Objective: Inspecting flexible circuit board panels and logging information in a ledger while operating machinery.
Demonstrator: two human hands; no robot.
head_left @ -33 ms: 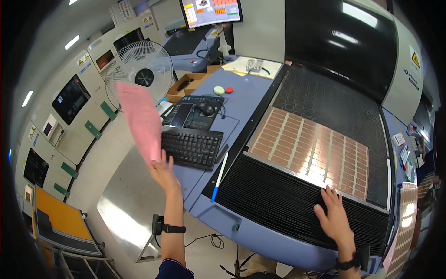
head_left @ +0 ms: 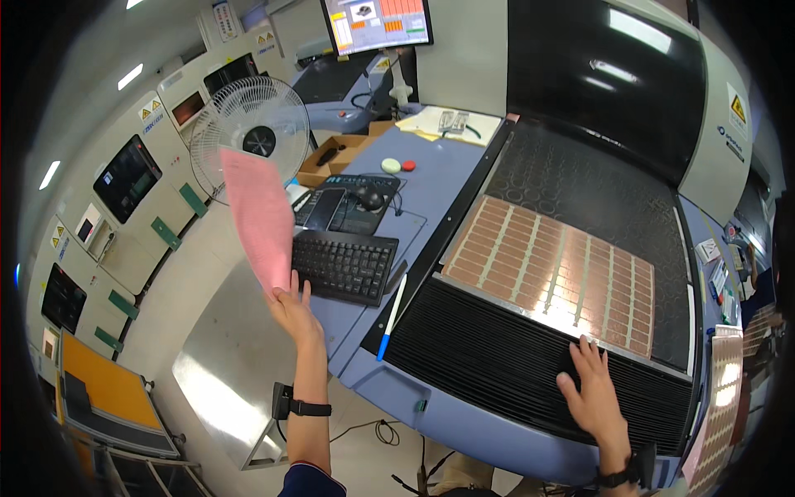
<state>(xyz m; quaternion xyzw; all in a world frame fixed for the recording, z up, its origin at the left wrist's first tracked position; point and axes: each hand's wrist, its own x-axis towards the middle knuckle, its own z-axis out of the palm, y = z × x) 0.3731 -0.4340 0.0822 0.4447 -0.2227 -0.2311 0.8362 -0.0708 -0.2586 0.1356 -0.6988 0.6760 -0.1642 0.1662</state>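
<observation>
Left hand pinches pink sheet by lower corner, raised left of keyboard – clear of desk; right hand spread flat on ribbed black bed, fingertips touching near edge of copper panel – seemingly steadying it

The left hand is lifted up high, with the bare arm reaching straight up from the bottom edge and a dark band around the wrist. Its fingers and thumb are pinched shut, as if gripping something thin. The right hand lies flat with its palm down and its fingers spread wide apart, and it has a dark band on the wrist too.
</observation>
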